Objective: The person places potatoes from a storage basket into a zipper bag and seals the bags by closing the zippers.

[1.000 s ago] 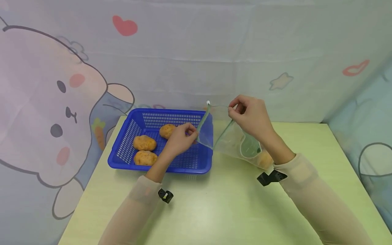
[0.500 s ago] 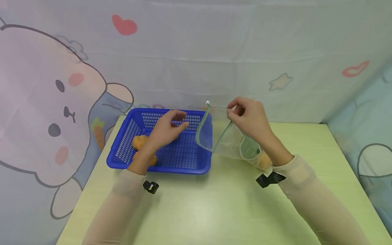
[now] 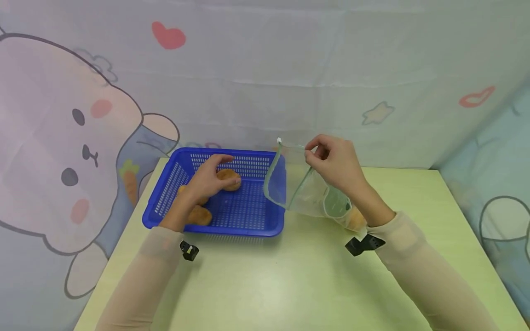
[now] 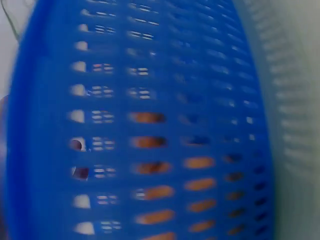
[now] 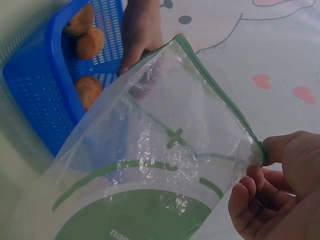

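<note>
My left hand point(image 3: 203, 179) is over the blue basket point(image 3: 248, 231), thumb and fingers spread around a potato point(image 3: 228, 175); a firm grip on it is not visible. Two more potatoes, one of them the front potato point(image 3: 200, 216), lie partly hidden under that hand and wrist. With thumb and fingertips my right hand point(image 3: 337, 161) pinches the green zip edge of a clear zip bag point(image 5: 150, 150), whose mouth gapes toward the basket. A potato point(image 3: 356, 219) lies in the bag's lower end, on the table. In the left wrist view the basket's slotted wall point(image 4: 175, 105) fills most of the picture, hiding the hand.
The light table point(image 3: 265, 285) extends in front of the basket and bag. Behind stands a printed cloth backdrop point(image 3: 256, 110) with a cartoon animal at left. The basket's raised rim lies between its potatoes and the bag.
My left hand has let go of the bag's edge and moved left over the basket to a potato. The bag's mouth stays open; the right hand keeps its pinch, nearly still.
</note>
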`<action>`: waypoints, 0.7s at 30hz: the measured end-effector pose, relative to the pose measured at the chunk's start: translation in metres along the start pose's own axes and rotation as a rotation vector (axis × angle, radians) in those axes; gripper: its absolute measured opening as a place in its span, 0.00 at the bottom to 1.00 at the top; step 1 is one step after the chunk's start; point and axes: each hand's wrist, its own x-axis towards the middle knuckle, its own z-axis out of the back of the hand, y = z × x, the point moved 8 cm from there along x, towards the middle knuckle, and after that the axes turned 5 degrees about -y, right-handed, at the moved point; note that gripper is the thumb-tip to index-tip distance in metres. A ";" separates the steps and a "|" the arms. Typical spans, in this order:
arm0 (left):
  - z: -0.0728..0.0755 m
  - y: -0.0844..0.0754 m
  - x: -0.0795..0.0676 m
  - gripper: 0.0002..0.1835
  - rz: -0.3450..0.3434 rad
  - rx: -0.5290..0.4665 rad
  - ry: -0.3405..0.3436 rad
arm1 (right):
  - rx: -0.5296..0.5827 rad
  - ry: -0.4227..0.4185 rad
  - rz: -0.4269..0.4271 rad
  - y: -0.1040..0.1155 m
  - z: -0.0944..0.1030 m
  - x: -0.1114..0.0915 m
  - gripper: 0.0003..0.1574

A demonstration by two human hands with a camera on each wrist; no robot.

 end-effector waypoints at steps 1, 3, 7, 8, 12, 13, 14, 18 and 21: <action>-0.001 0.004 0.000 0.40 0.001 0.006 -0.002 | 0.000 0.003 -0.002 0.000 0.000 0.000 0.06; -0.002 0.011 0.000 0.41 0.003 0.012 -0.011 | 0.001 0.006 -0.002 0.000 -0.001 -0.001 0.06; -0.005 0.026 0.000 0.42 0.002 0.039 -0.024 | 0.000 0.007 0.009 0.001 -0.002 -0.001 0.06; -0.006 0.029 0.000 0.43 0.010 0.048 -0.026 | 0.000 0.008 0.013 0.001 -0.002 0.000 0.06; -0.008 0.042 -0.001 0.44 0.052 0.081 -0.019 | -0.002 0.006 0.026 0.002 -0.002 0.000 0.05; -0.008 0.045 -0.002 0.45 0.064 0.084 -0.019 | -0.002 0.007 0.027 0.002 -0.002 0.000 0.05; -0.008 0.047 -0.002 0.45 0.076 0.090 -0.018 | -0.003 0.009 0.027 0.002 -0.002 0.000 0.05; -0.008 0.052 -0.003 0.45 0.104 0.117 -0.009 | -0.005 0.021 0.012 0.001 -0.001 -0.002 0.06; -0.008 0.054 -0.003 0.44 0.110 0.145 0.005 | -0.006 0.026 0.000 -0.001 0.002 -0.004 0.06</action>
